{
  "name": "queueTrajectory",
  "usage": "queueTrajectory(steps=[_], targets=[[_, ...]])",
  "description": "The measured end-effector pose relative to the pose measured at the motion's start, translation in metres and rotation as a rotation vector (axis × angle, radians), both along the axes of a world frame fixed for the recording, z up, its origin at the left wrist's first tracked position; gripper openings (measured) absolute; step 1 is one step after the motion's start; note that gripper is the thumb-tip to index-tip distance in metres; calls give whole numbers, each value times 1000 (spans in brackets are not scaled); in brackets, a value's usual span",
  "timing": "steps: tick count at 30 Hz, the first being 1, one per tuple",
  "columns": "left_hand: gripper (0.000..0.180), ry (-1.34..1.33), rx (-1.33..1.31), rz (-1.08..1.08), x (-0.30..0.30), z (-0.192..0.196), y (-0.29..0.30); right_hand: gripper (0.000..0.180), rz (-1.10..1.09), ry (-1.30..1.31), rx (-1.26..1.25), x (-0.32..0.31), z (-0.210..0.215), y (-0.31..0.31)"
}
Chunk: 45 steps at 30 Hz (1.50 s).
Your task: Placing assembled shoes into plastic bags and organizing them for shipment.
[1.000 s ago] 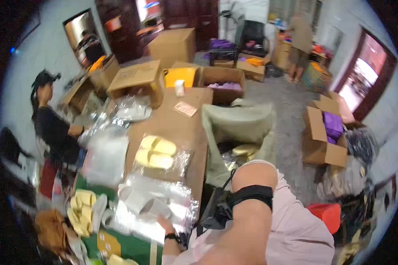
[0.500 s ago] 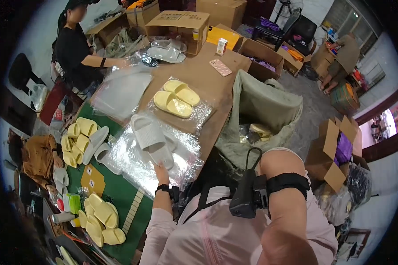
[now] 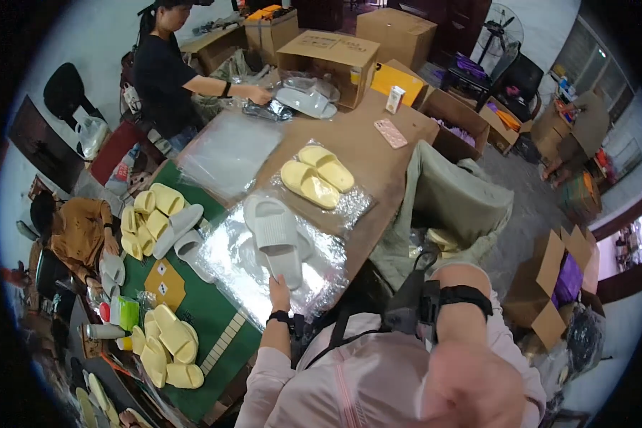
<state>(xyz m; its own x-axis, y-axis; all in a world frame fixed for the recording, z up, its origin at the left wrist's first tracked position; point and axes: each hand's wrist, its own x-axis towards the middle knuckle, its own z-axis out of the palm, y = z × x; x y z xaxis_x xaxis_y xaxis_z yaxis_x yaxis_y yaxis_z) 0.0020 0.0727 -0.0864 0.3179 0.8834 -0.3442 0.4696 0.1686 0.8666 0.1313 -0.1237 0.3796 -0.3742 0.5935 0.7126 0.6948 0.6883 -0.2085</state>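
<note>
My left hand (image 3: 279, 291) grips the heel of a light grey slipper (image 3: 274, 228), its toe pointing away from me. Another grey slipper (image 3: 305, 246) is partly hidden beneath it, over a stack of shiny clear plastic bags (image 3: 321, 274). My right hand (image 3: 471, 381) is raised close in front of me at the lower right. It is blurred, and its fingers cannot be made out. Beyond the bags, a pair of yellow slippers (image 3: 317, 177) rests on clear plastic.
Yellow slippers (image 3: 171, 342) and grey slippers (image 3: 178, 228) lie on the green tabletop (image 3: 217, 307) at left. A cloth-lined bin (image 3: 464, 192) stands right of the table. A phone (image 3: 391, 133) lies farther back. One person (image 3: 164, 78) handles bagged grey slippers; another (image 3: 82, 235) sits at left.
The view has shifted, so the table appears farther right and lower. My left hand still grips the grey slipper. The other person's hand has reached farther toward the bagged slippers.
</note>
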Motion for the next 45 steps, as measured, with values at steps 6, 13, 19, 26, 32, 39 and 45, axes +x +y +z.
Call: queueTrajectory(steps=[6,13,19,26,32,39,45], targets=[[40,-778,-638,137,-24,-16,12,32,-147,276,-517,13,-134,113],[54,-475,-473,-32,-11,33,4,48,-557,1099,-1008,42,-334,169],[63,-451,-360,-3,-26,10,-11,45,-353,1095,-908,20,-352,192],[45,-348,86,29,-44,22,-37,62,-176,1013,-948,25,-253,148],[46,-43,387,-219,-44,-20,-40,59,74,1140,-960,36,-217,130],[36,-41,-59,121,-14,24,-60,64,-276,1005,-990,62,-297,162],[28,335,101,-142,-29,29,-64,56,-440,511,-1067,79,-310,196]])
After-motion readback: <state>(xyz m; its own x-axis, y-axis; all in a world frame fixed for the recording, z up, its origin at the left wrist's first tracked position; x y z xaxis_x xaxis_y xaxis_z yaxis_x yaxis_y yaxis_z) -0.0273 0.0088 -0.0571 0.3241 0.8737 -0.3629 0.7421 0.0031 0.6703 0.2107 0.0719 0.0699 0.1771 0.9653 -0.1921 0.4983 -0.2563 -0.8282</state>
